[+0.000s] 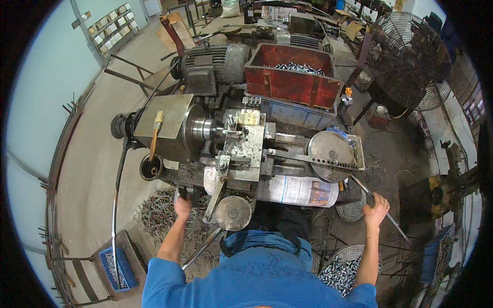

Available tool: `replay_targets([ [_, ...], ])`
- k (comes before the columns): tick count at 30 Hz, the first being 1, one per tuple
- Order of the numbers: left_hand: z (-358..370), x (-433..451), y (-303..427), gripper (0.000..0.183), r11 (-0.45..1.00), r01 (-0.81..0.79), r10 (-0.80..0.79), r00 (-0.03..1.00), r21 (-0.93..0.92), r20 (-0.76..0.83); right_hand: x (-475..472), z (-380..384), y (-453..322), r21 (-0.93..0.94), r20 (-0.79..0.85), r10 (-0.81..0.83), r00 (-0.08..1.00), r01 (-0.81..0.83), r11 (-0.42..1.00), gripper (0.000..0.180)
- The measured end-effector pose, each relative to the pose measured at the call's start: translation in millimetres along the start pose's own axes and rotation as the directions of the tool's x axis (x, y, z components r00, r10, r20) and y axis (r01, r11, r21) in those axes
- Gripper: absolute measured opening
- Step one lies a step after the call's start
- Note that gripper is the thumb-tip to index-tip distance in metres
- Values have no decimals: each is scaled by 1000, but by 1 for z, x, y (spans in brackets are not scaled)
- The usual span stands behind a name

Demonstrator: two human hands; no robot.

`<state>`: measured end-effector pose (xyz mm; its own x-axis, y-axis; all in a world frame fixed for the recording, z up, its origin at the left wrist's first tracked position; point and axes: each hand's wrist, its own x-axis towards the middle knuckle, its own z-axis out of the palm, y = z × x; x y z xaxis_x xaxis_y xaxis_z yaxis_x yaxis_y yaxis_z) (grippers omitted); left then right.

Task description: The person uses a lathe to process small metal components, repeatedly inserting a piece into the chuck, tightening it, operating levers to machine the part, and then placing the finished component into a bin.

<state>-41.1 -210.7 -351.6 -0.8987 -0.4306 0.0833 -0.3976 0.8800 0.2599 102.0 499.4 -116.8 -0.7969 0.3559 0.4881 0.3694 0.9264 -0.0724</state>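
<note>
My right hand [376,210] is closed around a long steel rod lever [393,224], which slants out from beneath a large round metal disc [327,148]. My left hand [183,208] is curled and blurred at the lathe's [244,148] front left, by a dark part and a thin bright bar; whether it grips either is unclear. Between my hands lies the cross slide, with a tool post bolt [231,120] near the bright spindle nose [203,129]. A smaller round disc [233,213] with its own lever [202,248] sits close to my waist.
A wooden-handled brush [155,140] lies over the headstock's cover plate [175,115]. Behind stand a motor [210,67] and a red crate [289,85] of small metal parts. Metal shavings [158,211] cover the floor at left; a parts basket [341,271] is at right, a fan [410,61] beyond.
</note>
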Motion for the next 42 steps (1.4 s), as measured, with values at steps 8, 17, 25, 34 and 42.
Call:
replay_targets([
  [8, -60, 37, -5, 41, 888, -384, 263, 875, 252, 407, 66, -29, -111, 496, -21, -202, 979, 186, 848, 42],
  [17, -233, 48, -10, 26, 967, -196, 212, 973, -160, 93, 145, -36, -390, 565, -340, -781, 524, 778, 276, 36],
  [25, -299, 0, -138, 50, 959, 216, -177, 962, 182, -206, 136, -31, -500, 249, 248, -932, 263, 913, 323, 24],
  [34, -294, -32, -40, 43, 996, 77, -74, 995, 41, -68, 140, -22, -488, 202, 262, -914, 310, 908, 366, 23],
  [42, -283, 14, -47, 17, 718, 191, 38, 949, -669, 312, 225, -56, -393, 293, -283, -610, 740, 672, 680, 60],
])
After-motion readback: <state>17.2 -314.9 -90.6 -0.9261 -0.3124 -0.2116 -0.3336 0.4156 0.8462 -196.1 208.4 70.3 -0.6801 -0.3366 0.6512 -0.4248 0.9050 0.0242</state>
